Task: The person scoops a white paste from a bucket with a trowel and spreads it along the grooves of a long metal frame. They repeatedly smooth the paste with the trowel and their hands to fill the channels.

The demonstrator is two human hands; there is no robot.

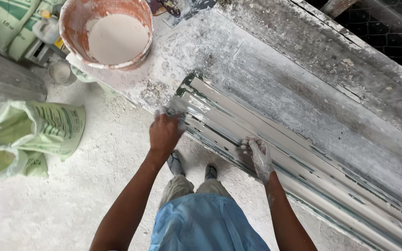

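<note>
A long ribbed mould (275, 153) coated in wet white plaster lies along the front edge of a dusty workbench (266, 69). My left hand (165, 131) is closed over a small plaster-smeared scraper or pad at the mould's near end. My right hand (258, 155), white with plaster, rests with its fingers pressed on the mould's ridges further along, holding nothing. My blue shorts and feet show below, on the floor.
An orange bucket (112, 32) half full of white plaster stands on the bench's left end. An open pale green sack (29, 137) lies on the powdery floor at left, more sacks and a small container behind it. Wire mesh lies beyond the bench's far edge.
</note>
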